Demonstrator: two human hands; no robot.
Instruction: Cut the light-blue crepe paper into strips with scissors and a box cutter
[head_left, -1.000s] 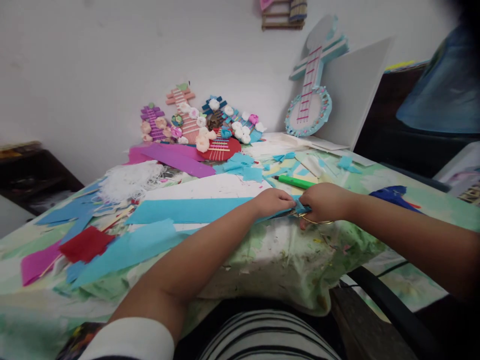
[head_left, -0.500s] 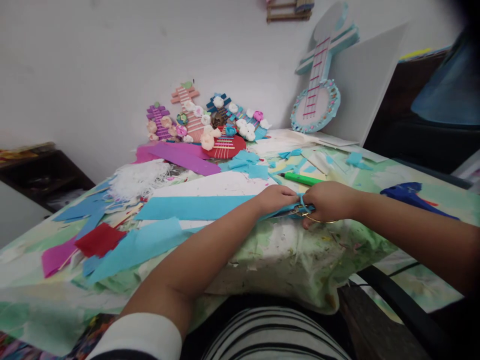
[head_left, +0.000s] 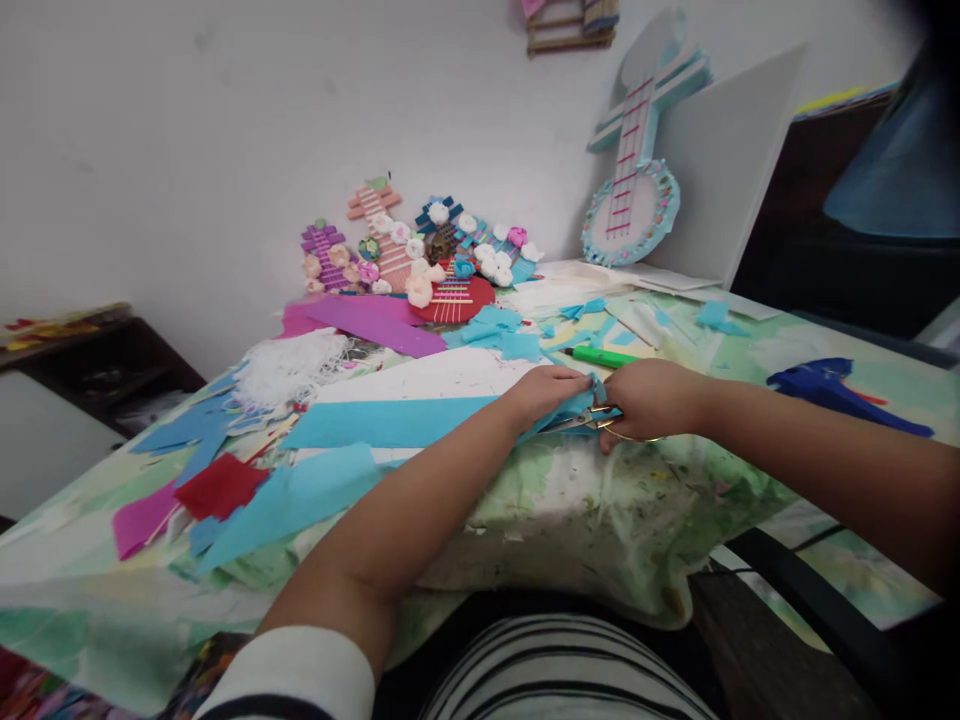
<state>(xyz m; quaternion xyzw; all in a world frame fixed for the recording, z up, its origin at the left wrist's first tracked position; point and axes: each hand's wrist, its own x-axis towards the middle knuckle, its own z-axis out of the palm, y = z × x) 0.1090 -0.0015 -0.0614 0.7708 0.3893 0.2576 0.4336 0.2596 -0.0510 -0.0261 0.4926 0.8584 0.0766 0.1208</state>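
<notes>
A long strip of blue paper [head_left: 390, 422] lies along the near part of the table, its right end under my left hand [head_left: 551, 392]. The fingers of that hand are closed on the strip's edge. My right hand [head_left: 651, 398] grips a pair of scissors [head_left: 581, 420] with gold-coloured handles. Their blades point left along the strip, just below my left fingertips. A narrow curl of blue paper [head_left: 598, 388] stands up between the two hands. Behind my right hand lies a green marker [head_left: 602, 357] with a dark tip.
Blue, red [head_left: 221, 485] and magenta paper pieces lie at left beside a heap of white shreds [head_left: 294, 368]. Small decorated guitar crafts [head_left: 454, 298] line the wall. A larger light-blue guitar [head_left: 634, 215] leans at the back right. Dark blue paper [head_left: 840, 395] lies right.
The scissors blades show more clearly now, and the blue curl stands higher between my hands. The view has shifted slightly, while both hands stay close together at the strip's right end.
</notes>
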